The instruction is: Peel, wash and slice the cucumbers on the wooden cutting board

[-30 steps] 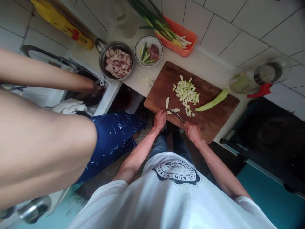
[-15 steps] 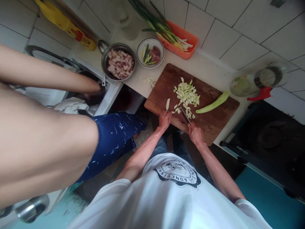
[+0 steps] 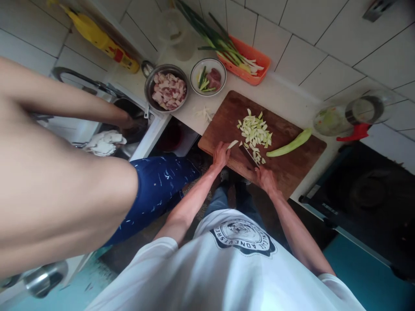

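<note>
On the wooden cutting board (image 3: pixel 223 119) lies a heap of chopped pale green vegetable pieces (image 3: pixel 256 129). My left hand (image 3: pixel 221 156) is closed at the board's near edge, its fingertips on a vegetable strip (image 3: pixel 232 144). My right hand (image 3: pixel 266 179) grips a knife (image 3: pixel 250 156) by its handle, which the fingers hide. The blade lies beside the lower part of the heap, a little right of the strip. Further right on the board rests a long, uncut-looking piece of pale green vegetable (image 3: pixel 289 144).
Behind the board stand a metal pot of cut meat (image 3: pixel 170 88), a bowl (image 3: pixel 223 82) with meat and greens, and an orange basket (image 3: pixel 264 73) of scallions. A black stove (image 3: pixel 363 190) is at right. At left, another person's arm (image 3: pixel 81 103) reaches into the sink (image 3: pixel 142 123).
My left hand has moved slightly left and up the board, and its fingers are now at the strip, which lies turned lower and further right. The knife has shifted little.
</note>
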`<action>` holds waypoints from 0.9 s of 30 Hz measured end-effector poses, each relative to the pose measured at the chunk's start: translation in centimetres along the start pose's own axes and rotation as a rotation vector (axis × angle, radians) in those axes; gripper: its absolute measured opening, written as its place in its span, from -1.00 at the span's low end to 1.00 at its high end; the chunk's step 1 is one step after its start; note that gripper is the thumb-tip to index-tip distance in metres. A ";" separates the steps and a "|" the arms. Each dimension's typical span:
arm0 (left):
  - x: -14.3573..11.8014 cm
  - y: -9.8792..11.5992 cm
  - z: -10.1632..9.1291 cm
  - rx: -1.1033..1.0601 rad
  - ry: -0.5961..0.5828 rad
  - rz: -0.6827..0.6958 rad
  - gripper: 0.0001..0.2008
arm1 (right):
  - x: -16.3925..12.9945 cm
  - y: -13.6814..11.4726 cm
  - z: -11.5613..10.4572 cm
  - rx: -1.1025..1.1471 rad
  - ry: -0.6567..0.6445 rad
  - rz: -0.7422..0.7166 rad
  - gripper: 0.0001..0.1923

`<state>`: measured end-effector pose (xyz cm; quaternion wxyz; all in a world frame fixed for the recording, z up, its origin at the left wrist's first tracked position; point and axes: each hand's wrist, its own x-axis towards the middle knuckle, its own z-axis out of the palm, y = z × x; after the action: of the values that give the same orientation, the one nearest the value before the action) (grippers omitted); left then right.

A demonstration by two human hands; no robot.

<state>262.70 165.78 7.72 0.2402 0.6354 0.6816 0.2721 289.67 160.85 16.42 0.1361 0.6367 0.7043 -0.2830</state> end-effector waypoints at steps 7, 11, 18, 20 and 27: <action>-1.1 -2.2 -1.1 -0.003 -0.042 0.106 -0.71 | -0.1 0.9 -2.3 -0.018 0.061 -0.015 -0.55; -1.6 -2.9 -1.1 -0.025 -0.007 0.129 -0.72 | -0.5 -1.2 -2.1 -0.058 0.020 -0.069 -0.55; -2.0 -2.8 -0.3 -0.053 0.052 0.125 -0.75 | -1.6 -3.8 -1.4 -0.101 -0.028 -0.022 -0.54; -2.0 -2.8 -0.2 -0.058 0.068 0.120 -0.75 | -1.8 -4.1 -1.4 -0.115 -0.031 -0.005 -0.53; -2.0 -2.8 -0.3 -0.090 0.064 0.102 -0.76 | -1.1 -5.0 -0.6 -0.145 -0.052 0.028 -0.54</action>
<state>260.57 163.62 5.98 0.2324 0.6490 0.6426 0.3343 285.09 160.20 18.63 0.2039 0.6274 0.7103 -0.2455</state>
